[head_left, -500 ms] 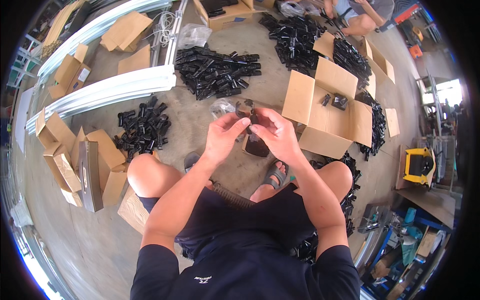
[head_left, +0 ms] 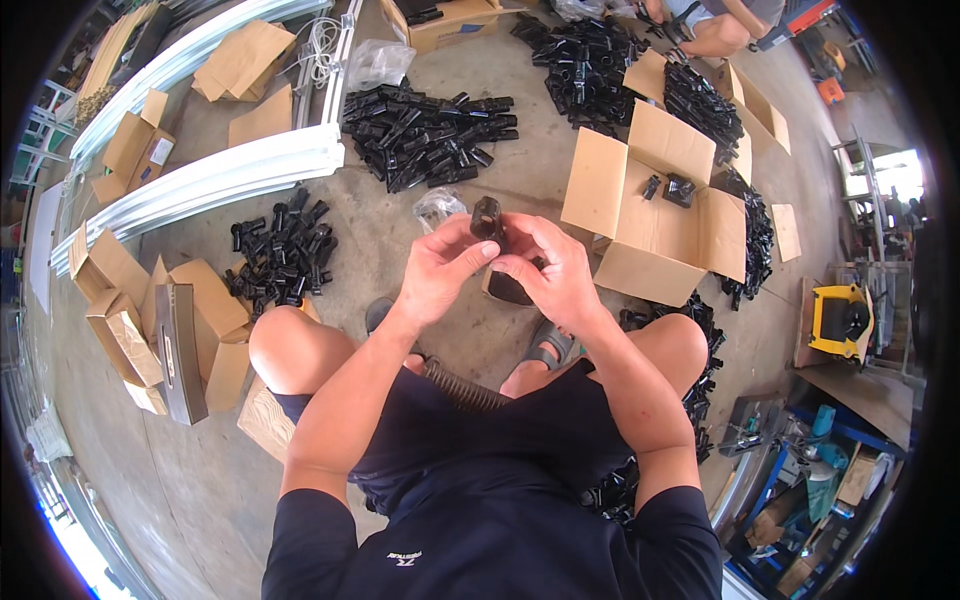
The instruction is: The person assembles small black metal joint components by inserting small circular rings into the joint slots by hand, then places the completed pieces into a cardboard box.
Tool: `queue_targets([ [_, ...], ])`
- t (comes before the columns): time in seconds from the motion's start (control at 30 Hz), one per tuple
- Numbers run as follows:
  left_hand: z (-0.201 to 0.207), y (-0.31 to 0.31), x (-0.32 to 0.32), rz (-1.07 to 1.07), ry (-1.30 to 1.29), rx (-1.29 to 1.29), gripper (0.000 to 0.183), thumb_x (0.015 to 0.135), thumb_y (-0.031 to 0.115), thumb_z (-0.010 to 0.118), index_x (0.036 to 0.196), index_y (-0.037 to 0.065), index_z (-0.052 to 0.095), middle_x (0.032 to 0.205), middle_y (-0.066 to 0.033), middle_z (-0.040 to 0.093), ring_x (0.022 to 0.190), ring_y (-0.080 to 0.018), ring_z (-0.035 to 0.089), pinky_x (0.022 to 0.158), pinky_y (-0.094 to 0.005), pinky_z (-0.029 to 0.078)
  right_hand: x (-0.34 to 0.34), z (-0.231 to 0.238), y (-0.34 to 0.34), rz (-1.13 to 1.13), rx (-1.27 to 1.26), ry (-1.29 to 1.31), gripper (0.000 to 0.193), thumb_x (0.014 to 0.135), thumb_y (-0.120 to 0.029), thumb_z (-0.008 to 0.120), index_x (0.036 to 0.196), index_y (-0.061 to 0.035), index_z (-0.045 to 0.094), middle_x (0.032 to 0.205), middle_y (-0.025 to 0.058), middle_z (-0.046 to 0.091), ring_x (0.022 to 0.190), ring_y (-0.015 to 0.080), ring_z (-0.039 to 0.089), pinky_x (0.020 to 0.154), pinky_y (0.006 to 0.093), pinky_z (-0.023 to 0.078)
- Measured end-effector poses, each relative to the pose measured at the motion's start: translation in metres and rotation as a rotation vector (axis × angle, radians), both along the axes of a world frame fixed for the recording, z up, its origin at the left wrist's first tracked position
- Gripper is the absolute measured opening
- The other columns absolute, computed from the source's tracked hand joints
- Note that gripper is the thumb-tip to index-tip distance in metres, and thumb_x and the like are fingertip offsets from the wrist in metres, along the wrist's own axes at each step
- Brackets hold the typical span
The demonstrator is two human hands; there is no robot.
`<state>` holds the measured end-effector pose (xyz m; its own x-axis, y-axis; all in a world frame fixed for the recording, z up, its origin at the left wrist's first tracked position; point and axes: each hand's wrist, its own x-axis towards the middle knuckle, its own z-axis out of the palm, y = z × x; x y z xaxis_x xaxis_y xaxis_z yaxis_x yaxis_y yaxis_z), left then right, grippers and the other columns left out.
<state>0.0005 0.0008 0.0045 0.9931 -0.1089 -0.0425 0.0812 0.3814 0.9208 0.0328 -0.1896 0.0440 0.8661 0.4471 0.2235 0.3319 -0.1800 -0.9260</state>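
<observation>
Between my two hands, out in front of my knees, is a glossy black hollow plastic part, held upright with an opening showing on its upper portion. My left hand pinches it from the left, thumb across its lower end. From the other side my right hand grips it, thumb and fingers closed. Below the hands a small container of dark pieces is partly hidden. Just beyond the left fingers lies a clear plastic bag.
Heaps of similar black parts lie ahead, at the left and far right. An open cardboard box holds a few pieces. White metal profiles and opened cartons stand left. Another person sits at the back right.
The black part has turned between my fingers; its top and opening now show more clearly. Both hands stay on it, nearly in place.
</observation>
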Motion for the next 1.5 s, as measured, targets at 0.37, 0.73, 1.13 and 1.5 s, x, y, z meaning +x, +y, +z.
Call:
queue_targets([
  [0.37,0.023,0.001,-0.012,-0.023,-0.213,0.423,0.037,0.091,0.003,0.075,0.127,-0.003,0.067,0.111,-0.0139,0.076,0.103,-0.0208,0.074,0.093,-0.0354,0.058,0.008,0.026,-0.012,0.094,0.018,0.014,0.036,0.09,-0.005,0.078,0.124,0.0002,0.066,0.11,0.0079,0.067,0.094,0.0148,0.068,0.081,0.0289,0.057],
  [0.73,0.031,-0.004,-0.013,-0.025,-0.251,0.491,0.034,0.094,0.009,0.076,0.124,-0.003,0.068,0.106,-0.0113,0.078,0.1,-0.0174,0.073,0.089,-0.0328,0.058,0.009,0.019,-0.018,0.134,0.06,0.015,0.035,0.088,-0.003,0.079,0.12,0.002,0.065,0.114,0.0106,0.063,0.094,0.0178,0.067,0.081,0.0313,0.058],
  [1.13,0.027,-0.005,-0.013,-0.029,-0.261,0.372,0.035,0.095,0.01,0.075,0.127,-0.003,0.066,0.107,-0.0114,0.078,0.1,-0.0163,0.073,0.09,-0.0325,0.059,0.005,0.014,-0.016,0.106,0.157,0.013,0.036,0.089,-0.003,0.078,0.122,0.0017,0.062,0.115,0.0105,0.063,0.097,0.0169,0.068,0.083,0.0311,0.058],
  [1.5,0.029,-0.005,-0.017,-0.039,-0.232,0.369,0.038,0.095,0.004,0.073,0.131,-0.005,0.063,0.115,-0.0142,0.075,0.104,-0.0176,0.071,0.092,-0.0325,0.059,0.006,0.019,-0.016,0.125,0.101,0.023,0.035,0.091,0.0,0.074,0.124,0.0029,0.063,0.118,0.0103,0.063,0.102,0.0178,0.067,0.085,0.0317,0.058],
])
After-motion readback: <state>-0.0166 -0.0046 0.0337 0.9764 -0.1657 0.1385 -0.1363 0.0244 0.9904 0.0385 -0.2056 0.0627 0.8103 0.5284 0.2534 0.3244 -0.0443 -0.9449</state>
